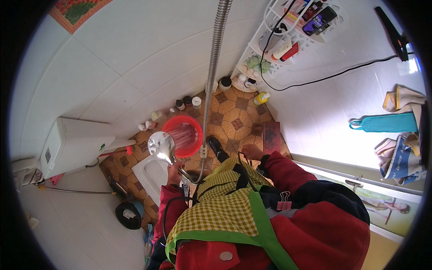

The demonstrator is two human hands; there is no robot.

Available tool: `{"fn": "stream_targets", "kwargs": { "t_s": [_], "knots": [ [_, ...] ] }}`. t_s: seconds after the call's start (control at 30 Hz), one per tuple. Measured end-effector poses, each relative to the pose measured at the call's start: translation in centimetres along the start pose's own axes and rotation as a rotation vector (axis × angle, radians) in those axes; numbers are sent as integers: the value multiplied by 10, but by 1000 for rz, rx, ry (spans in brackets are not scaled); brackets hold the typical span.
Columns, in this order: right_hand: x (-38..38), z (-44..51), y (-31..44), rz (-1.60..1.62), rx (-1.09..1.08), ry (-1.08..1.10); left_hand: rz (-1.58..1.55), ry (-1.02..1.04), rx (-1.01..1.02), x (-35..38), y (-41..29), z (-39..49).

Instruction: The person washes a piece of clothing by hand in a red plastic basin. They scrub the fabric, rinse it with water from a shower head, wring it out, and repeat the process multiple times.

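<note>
My left hand [175, 172] grips the handle of a chrome shower head [162, 145]. Water sprays from it into a red plastic basin [197, 141] on the tiled floor. A flexible metal shower hose [215, 60] comes down from above and bends round to the handle. My right hand [253, 152] is at the right, by a dark cord loop [243, 162] in front of the checked apron [216, 216]; whether its fingers hold the cord, I cannot tell.
A squat toilet [148, 175] lies beside the basin, with a waste bin [129, 215] farther left. Bottles and jars [188, 101] line the wall. A white corner shelf [253, 47] holds toiletries. A dark red stool [271, 136] and yellow bottle [261, 98] stand at the right.
</note>
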State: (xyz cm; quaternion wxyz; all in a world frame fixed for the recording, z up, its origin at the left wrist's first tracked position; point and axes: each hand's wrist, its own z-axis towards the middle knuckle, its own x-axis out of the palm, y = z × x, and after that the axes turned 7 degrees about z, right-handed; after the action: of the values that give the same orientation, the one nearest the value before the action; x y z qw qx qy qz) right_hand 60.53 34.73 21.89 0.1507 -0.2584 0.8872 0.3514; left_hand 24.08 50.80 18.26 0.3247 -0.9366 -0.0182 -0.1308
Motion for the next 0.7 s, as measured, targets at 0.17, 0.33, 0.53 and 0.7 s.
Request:
{"fn": "stream_targets", "kwargs": {
  "t_s": [0.17,0.33,0.53,0.7],
  "knots": [
    [1,1,0,25,13,0,12,-11,3,2,-2,-3],
    [2,3,-4,17,0,30,-3,23,9,2,-2,-5],
    [5,1,-7,98,-14,-16,-15,22,24,4,-2,-6],
    [5,3,-8,63,16,3,-11,25,39,5,-1,-6]
  ]
}}
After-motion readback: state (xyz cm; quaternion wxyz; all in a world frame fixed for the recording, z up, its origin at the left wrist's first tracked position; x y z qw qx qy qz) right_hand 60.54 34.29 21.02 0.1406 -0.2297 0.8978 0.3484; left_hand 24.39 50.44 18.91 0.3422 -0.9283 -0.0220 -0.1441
